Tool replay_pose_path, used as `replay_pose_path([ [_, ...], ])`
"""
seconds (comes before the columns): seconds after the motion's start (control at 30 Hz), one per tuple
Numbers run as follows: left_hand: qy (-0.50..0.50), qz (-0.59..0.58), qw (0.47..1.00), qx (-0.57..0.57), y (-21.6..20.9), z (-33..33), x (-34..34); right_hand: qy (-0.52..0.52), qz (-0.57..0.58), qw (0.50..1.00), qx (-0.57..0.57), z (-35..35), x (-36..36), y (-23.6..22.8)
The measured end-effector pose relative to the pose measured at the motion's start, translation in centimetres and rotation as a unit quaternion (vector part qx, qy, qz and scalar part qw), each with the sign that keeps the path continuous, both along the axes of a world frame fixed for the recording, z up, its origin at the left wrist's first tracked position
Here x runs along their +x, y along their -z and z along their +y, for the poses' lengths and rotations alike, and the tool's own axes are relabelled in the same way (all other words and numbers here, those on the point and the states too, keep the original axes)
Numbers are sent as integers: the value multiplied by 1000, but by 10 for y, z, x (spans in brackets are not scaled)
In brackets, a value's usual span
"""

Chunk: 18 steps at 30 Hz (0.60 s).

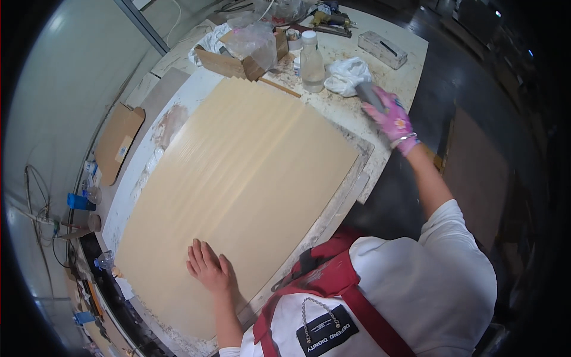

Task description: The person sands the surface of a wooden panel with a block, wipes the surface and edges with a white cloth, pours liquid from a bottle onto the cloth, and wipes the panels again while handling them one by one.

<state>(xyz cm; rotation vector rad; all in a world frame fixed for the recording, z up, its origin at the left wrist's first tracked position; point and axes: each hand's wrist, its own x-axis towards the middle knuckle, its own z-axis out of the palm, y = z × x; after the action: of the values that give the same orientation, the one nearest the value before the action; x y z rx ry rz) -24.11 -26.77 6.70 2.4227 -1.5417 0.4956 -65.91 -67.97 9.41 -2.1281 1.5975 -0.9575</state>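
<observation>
A large pale wooden panel point(250, 178) with a ribbed band of grooves across it lies on the workbench in front of me. My left hand point(208, 266), bare, rests flat on its near left part with the fingers stretched out. Out to the far right, my right hand point(392, 116) wears a pink flowered glove and grips a flat grey block point(370, 96); its exact kind is unclear. The block is just beside a crumpled white cloth point(348, 76), and I cannot tell whether they touch. A clear bottle with a white cap point(312, 62) stands left of the cloth.
At the back are a cardboard box point(238, 62) with plastic bags, a nail gun point(333, 21) and a dusty rectangular block point(382, 50). A brown cardboard piece point(119, 143) and a blue cup point(80, 202) sit along the left. The bench's right edge point(423, 65) drops to a dark floor.
</observation>
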Motion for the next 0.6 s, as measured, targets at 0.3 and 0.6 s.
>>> replay_pose_path([
  [0.3, 26, 52, 991, -121, -6, -4, -2, -515, 2, 828, -219, 204, 292, -37],
  [0.6, 6, 79, 993, -89, -9, -3, -4, -198, 79, 913, -348, 59, 220, -60],
])
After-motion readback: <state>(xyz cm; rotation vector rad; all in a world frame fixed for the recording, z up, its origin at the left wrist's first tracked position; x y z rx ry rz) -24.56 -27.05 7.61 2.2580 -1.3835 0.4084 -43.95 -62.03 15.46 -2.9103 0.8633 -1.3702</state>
